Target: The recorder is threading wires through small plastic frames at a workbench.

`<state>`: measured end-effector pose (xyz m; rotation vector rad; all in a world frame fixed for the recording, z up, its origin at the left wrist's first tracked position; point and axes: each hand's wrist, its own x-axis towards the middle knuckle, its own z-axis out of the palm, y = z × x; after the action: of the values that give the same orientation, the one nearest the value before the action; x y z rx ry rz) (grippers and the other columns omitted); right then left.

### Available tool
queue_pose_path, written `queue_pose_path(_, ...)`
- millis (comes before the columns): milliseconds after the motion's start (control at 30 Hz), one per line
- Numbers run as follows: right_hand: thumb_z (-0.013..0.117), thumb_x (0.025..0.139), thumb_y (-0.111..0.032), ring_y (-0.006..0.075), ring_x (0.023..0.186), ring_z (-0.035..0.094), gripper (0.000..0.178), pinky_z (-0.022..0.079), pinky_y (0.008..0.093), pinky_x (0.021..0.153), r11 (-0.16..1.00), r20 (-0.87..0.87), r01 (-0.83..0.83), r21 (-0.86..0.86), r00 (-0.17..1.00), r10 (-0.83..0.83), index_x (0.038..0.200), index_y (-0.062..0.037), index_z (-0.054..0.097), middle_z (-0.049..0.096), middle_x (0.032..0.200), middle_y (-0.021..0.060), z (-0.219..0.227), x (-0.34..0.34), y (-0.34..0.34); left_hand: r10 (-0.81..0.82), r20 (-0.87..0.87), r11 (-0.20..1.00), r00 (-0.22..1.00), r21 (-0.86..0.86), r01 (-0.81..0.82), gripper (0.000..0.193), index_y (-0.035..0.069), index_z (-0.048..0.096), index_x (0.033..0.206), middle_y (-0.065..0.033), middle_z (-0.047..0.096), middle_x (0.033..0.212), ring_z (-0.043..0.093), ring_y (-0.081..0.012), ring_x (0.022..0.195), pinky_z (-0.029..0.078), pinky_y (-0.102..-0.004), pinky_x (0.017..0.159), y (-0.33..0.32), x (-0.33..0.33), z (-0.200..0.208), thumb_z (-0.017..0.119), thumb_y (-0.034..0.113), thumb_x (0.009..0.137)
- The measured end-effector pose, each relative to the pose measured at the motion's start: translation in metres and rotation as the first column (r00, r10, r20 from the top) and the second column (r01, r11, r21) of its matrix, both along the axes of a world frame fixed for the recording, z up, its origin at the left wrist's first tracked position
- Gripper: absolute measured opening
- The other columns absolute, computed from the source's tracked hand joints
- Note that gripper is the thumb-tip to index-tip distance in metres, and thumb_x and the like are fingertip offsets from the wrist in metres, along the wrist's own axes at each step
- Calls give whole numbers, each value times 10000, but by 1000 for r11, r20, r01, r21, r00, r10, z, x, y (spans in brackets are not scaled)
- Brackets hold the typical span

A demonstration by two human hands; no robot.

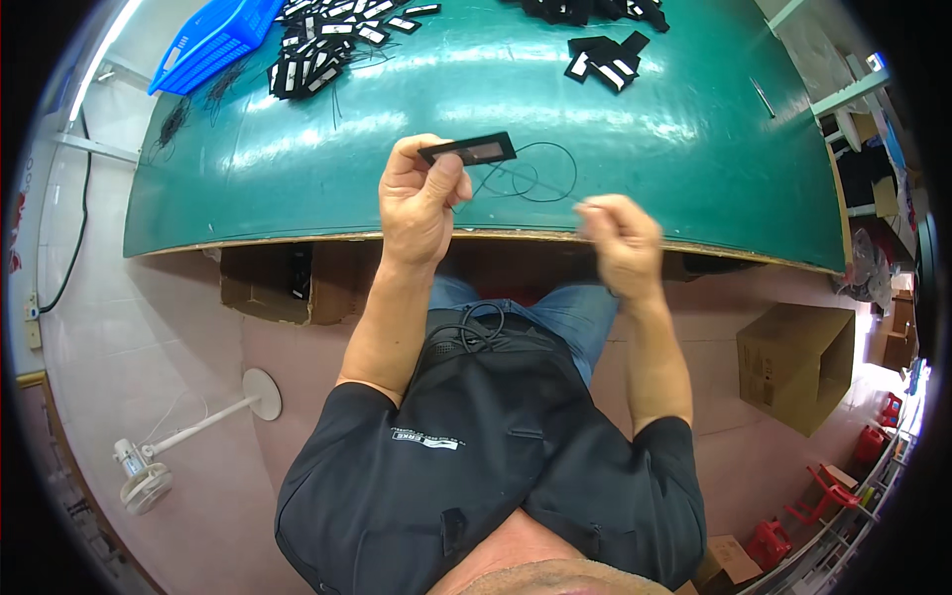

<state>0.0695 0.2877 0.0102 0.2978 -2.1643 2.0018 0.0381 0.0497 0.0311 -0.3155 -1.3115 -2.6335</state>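
Note:
Above the table's near edge, my left hand pinches a flat black rectangular tag between thumb and fingers. A pale strip shows on the tag's face. Thin black cord runs in loose loops between the tag and my right hand. My right hand, slightly blurred, is closed at the cord's end, to the right of the tag. Whether the cord is fastened to the tag is hidden behind my left fingers.
On the green table lie a large heap of black tags, a smaller heap, loose cords and a thin metal tool. A blue basket stands far left. Cardboard boxes and a white fan stand below.

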Motion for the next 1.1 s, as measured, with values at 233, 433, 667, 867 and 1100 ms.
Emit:
queue_pose_path(233,676,923,-152,96,678,557,136,437,237,617,458,-25,810,366,500,-865,941,-28,731,649,771,12,-58,52,252,77,14,990,997,114,-79,182,59,605,1078,-29,656,921,619,-129,804,503,-253,741,-14,-9,-6,687,42,917)
queue_pose_path(433,624,940,-94,161,873,652,195,522,295,771,159,-296,816,556,373,-879,1098,0,686,716,981,100,-30,74,261,66,19,990,998,126,-68,200,51,608,1085,-33,659,946,615,-124,858,501,-254,798,-5,-15,-1,688,12,906)
queue_pose_path(667,587,956,-22,18,702,526,203,417,171,602,987,46,-32,157,999,25,1149,-27,648,661,1062,13,43,-4,-16,-6,-12,1000,1000,3,6,202,48,612,1074,-41,660,965,612,-120,880,490,-257,824,23,1,0,695,-2,897)
queue_pose_path(867,615,957,-50,27,681,518,105,412,177,590,992,-42,-121,-44,992,119,1020,-4,686,637,835,7,22,-20,-40,38,-10,999,999,-12,-38,202,55,616,1077,-31,659,964,612,-118,879,483,-259,830,20,-1,-2,700,14,899)
queue_pose_path(1100,623,957,-86,58,672,527,113,426,213,607,862,-47,419,284,904,-424,974,-9,703,607,742,-23,-10,-4,102,54,57,979,997,193,-64,203,72,623,1073,-12,667,941,609,-114,842,481,-257,805,4,-11,-5,718,52,895)
